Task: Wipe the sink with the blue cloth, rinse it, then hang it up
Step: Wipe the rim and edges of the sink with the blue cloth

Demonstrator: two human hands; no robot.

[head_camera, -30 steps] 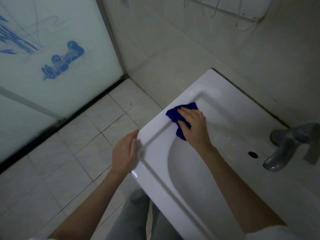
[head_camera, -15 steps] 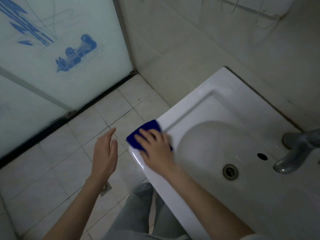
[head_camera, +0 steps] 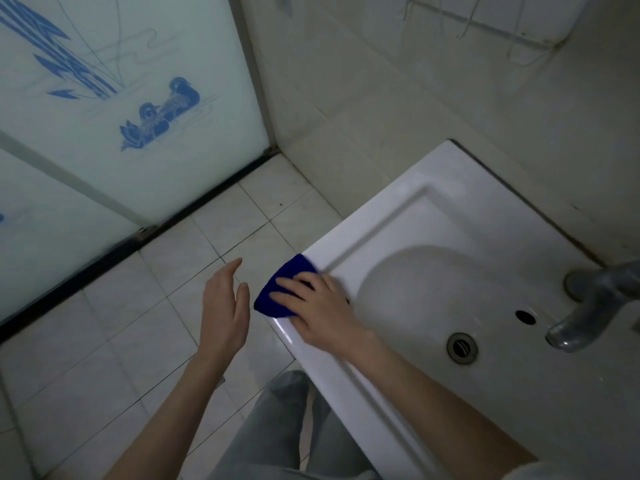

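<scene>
A white ceramic sink (head_camera: 440, 188) fills the right half of the view, with a drain (head_camera: 461, 347) in its bowl. My right hand (head_camera: 320, 311) presses the folded blue cloth (head_camera: 280, 289) flat on the sink's front left corner; part of the cloth sticks out past the rim. My left hand (head_camera: 227, 306) hovers in the air just left of that corner, fingers apart, touching nothing.
A grey metal tap (head_camera: 588, 306) stands at the right edge, with an overflow hole (head_camera: 525, 317) below it. A wire rack (head_camera: 485, 26) hangs on the tiled wall above. A frosted glass door (head_camera: 104, 116) with blue ducks closes off the left. Pale floor tiles (head_camera: 121, 323) lie below.
My right hand slid the cloth from the sink's left ledge to its front left corner. My left hand let go of the sink rim and now hangs free beside it.
</scene>
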